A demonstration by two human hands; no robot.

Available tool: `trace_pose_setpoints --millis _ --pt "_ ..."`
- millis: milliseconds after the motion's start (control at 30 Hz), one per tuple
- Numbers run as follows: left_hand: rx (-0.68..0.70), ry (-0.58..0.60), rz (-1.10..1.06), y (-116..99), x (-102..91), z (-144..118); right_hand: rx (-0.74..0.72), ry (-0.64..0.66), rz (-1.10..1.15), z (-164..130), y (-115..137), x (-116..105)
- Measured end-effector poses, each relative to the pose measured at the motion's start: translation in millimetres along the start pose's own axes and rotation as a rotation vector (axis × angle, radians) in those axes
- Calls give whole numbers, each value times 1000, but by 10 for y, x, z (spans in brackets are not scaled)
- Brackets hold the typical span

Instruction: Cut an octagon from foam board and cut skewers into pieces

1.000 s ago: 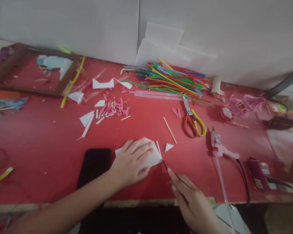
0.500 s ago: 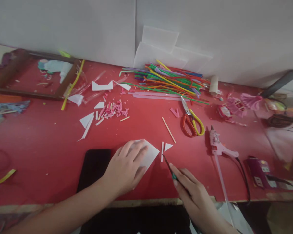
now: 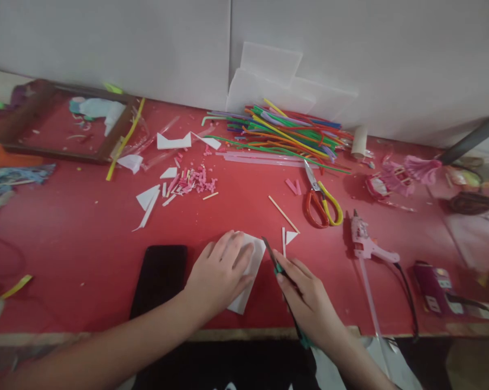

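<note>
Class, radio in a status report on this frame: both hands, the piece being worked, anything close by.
Left hand flat on white foam piece. Right hand shut on craft knife, blade at piece's right edge. Offcuts beside blade; black phone left.

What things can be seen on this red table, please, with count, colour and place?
white sheet: one, white, near edge, under the left hand
knife: one, dark blade, green handle, in the right hand
phone: one, black, left of the sheet
scissors: one, red and yellow handles, centre right
glue gun: one, pink, right
straws: many, mixed colours, back centre
pink scraps: many, pink, centre left
frame: one, brown, back left
table: one, red
left hand: flat on the sheet
right hand: gripping the knife
</note>
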State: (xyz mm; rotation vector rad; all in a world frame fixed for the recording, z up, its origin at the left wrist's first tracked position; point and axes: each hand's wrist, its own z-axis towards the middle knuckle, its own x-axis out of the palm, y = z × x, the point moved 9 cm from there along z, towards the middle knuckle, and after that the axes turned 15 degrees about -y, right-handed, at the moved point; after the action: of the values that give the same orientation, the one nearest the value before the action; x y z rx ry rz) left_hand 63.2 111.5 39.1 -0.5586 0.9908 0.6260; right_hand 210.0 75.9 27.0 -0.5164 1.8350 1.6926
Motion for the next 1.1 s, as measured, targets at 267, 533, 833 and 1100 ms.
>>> trace_pose_setpoints --millis 267,533,833,1100 --pt "-51 -38 9 -2 -7 -2 -43 135 7 90 97 160" --pt "-84 -12 -6 47 16 10 -56 180 -33 108 114 143" --pt "-88 -33 -21 43 13 11 -36 210 -63 74 147 163" --pt "-46 -90 -100 6 58 -14 -51 245 -105 153 225 179"
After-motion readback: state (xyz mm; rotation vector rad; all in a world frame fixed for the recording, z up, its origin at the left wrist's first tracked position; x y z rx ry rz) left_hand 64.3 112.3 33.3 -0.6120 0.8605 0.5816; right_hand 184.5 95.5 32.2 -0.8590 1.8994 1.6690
